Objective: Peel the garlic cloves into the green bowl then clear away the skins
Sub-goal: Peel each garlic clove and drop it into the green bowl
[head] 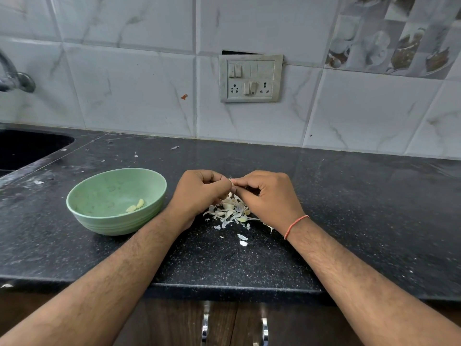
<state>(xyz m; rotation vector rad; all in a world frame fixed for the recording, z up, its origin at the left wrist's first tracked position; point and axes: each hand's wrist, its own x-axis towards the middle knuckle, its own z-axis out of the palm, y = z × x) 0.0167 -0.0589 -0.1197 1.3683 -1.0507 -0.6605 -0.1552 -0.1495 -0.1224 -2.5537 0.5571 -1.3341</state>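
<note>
**Clove pinched between both hands, bowl waiting to the left**

You hold one garlic clove (231, 182) between your two hands, above the heap of skins (232, 211). Your left hand (202, 193) curls its fingers round the clove from the left; your right hand (268, 198) pinches it from the right with thumb and forefinger. The clove is mostly hidden, so you cannot tell its long axis for sure, nor how much skin remains on it.

The green bowl (99, 193) sits just beside your left wrist, to the left of the heap, with two peeled cloves (136, 206) already in it. Your left hand is the nearer one for the drop, a short move leftward over the rim.

The counter (361, 208) lies open to the right and far side. The sink (27, 148) lies far left, and the counter's near edge runs under your forearms, so sweep skins away from it.
</note>
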